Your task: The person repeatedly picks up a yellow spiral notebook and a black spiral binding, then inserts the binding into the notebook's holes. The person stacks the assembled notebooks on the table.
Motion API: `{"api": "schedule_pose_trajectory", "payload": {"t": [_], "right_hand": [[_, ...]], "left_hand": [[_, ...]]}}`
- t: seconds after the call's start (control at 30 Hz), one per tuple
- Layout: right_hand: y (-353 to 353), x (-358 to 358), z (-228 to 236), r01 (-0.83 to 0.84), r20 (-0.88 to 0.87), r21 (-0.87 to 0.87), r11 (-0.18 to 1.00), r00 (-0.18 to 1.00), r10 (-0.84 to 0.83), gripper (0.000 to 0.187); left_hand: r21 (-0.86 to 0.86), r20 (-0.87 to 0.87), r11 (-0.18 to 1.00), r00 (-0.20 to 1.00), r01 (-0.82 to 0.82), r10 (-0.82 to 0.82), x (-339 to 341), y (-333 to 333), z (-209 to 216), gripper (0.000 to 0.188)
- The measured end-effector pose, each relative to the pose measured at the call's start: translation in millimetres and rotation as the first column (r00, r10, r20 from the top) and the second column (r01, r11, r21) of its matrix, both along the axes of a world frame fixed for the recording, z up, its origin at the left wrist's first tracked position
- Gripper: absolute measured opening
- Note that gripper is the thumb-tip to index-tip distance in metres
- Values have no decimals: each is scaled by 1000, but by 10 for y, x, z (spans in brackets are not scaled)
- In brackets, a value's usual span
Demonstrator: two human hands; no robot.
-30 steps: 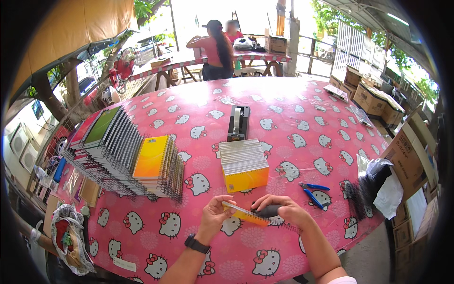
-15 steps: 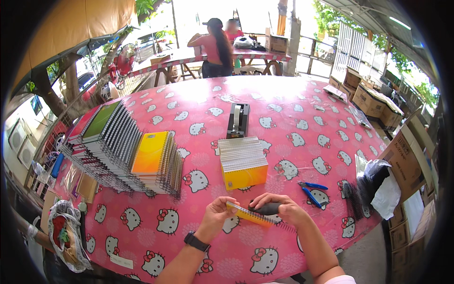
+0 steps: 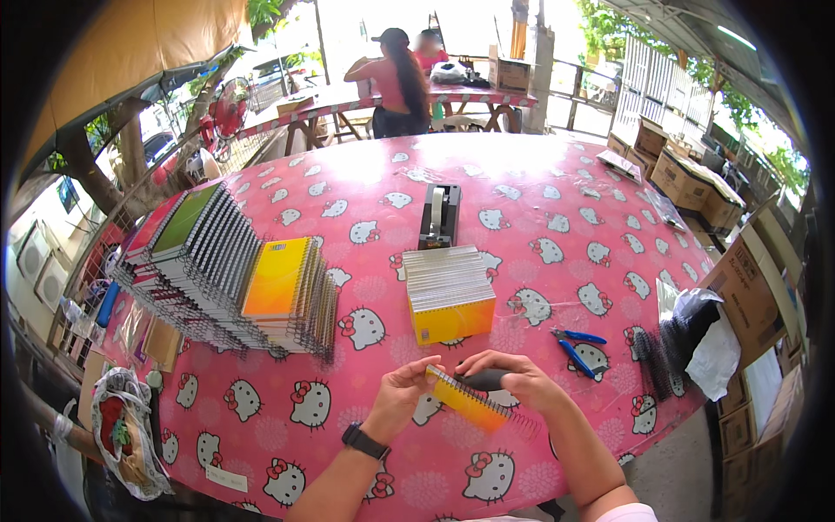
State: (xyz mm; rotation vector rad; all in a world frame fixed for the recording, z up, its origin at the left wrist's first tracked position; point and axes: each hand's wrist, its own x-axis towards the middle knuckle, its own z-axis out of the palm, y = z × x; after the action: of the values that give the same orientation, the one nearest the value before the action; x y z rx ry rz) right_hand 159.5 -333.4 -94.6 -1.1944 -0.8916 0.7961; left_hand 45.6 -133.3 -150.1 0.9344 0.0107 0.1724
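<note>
A small yellow-orange notebook [image 3: 470, 406] is pinched at its upper left end by my left hand [image 3: 400, 398], which has a black watch on its wrist. Along its edge runs a spiral wire coil [image 3: 527, 426], whose loose end sticks out past the lower right corner. My right hand [image 3: 519, 383] is closed around a black rounded tool [image 3: 484, 380] lying against the coiled edge; its exact kind is not clear. Just beyond stands a block of similar yellow notebooks [image 3: 452, 326] with their edges up. Right of my hands lie blue-handled pliers [image 3: 577, 350].
Spiral notebooks [image 3: 283, 278] are stacked high at left. A black tape dispenser [image 3: 439, 217] stands behind the yellow block. Black wire coils [image 3: 654, 361] and a cardboard box [image 3: 746, 291] are at right. A plastic bag [image 3: 126, 435] hangs at left. Two people sit or stand at a far table.
The notebook has turned in my hands, so more of its yellow cover faces me. Both hands have shifted slightly, and the black tool remains at the coiled edge.
</note>
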Motion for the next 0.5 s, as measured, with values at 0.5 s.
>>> {"api": "schedule_pose_trajectory", "payload": {"t": [0.5], "right_hand": [[-268, 224, -55, 660, 891, -128, 740, 404, -206, 51]], "left_hand": [[212, -100, 974, 989, -85, 109, -38, -53, 89, 25]]}}
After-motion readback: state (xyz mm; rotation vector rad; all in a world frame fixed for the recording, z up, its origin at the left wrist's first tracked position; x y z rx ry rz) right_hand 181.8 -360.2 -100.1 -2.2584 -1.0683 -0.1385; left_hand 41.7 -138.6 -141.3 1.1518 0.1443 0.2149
